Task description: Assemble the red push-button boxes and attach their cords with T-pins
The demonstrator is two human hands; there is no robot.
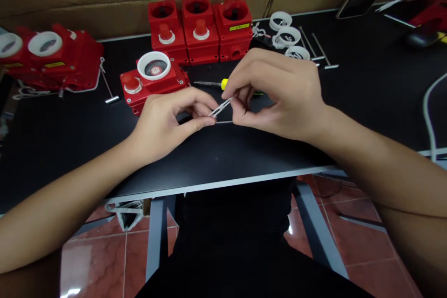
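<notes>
A thin white cord (220, 108) is stretched in a short doubled length between my two hands. My left hand (171, 121) pinches its lower end between thumb and fingers. Its upper end is in the closed fingertips of my right hand (279, 95). Just below the cord a thin metal rod (224, 122) shows between the hands; its ends are hidden. Behind my left hand stands a red box (157, 84) with a white ring and a red button. A screwdriver with a yellow handle (224, 84) lies behind my right hand, partly covered by it.
Several red boxes stand at the back (200, 49) and more at the left (75, 67). White rings (288, 36) and small T-shaped metal hammers (323, 51) lie at the back right. Another hammer (108, 84) lies left. A white cable (429, 116) hangs over the table's right side.
</notes>
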